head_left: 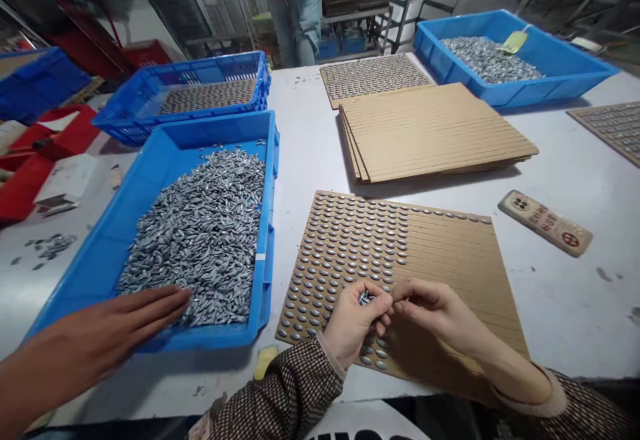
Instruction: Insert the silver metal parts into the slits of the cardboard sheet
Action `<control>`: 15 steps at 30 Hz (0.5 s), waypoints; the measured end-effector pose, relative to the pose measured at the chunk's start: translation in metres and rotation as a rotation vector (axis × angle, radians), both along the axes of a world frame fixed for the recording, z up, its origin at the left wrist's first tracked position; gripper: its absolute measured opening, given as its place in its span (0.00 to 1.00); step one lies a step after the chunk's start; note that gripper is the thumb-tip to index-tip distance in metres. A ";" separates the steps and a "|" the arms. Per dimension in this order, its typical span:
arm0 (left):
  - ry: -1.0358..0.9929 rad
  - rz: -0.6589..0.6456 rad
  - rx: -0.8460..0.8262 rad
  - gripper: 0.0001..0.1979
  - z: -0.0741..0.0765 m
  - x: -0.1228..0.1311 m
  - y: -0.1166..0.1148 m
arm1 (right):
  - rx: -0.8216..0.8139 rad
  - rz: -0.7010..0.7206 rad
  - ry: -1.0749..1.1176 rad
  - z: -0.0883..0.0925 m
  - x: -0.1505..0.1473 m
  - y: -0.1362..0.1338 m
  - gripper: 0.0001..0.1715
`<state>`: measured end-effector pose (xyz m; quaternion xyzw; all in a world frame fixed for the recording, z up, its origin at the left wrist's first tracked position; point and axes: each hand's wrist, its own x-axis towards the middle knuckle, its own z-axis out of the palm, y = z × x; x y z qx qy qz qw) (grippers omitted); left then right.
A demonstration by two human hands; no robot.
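Note:
My left hand (357, 317) is curled around several small grey oval metal pieces (366, 297), which show between thumb and fingers. Fingertips of my right hand (440, 310) are pinched together and meet the left thumb; whatever they hold is hidden. Both hands are above a slotted brown board (450, 260). Rows of the same oval pieces cover the board's left part, and one row runs along its far edge. The right part shows bare slots.
Another person's hand (150, 313) rests on the heap of oval pieces in a blue bin (274, 227). Stacked brown boards (435, 133) lie behind. A second blue bin (550, 90) stands back right, near a printed wooden block (545, 222). A person (295, 13) stands beyond the table.

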<state>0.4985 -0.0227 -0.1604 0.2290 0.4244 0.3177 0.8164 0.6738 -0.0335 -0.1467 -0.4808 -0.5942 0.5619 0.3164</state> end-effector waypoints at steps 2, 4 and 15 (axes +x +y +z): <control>0.003 0.001 -0.002 0.15 0.000 0.001 0.000 | 0.031 -0.012 -0.018 -0.001 0.000 -0.004 0.10; -0.026 0.028 -0.051 0.13 0.000 0.002 0.001 | 0.120 -0.030 -0.076 -0.005 0.003 -0.006 0.09; -0.048 0.176 -0.198 0.11 0.008 -0.001 0.011 | 0.775 -0.033 -0.827 -0.065 0.039 0.013 0.17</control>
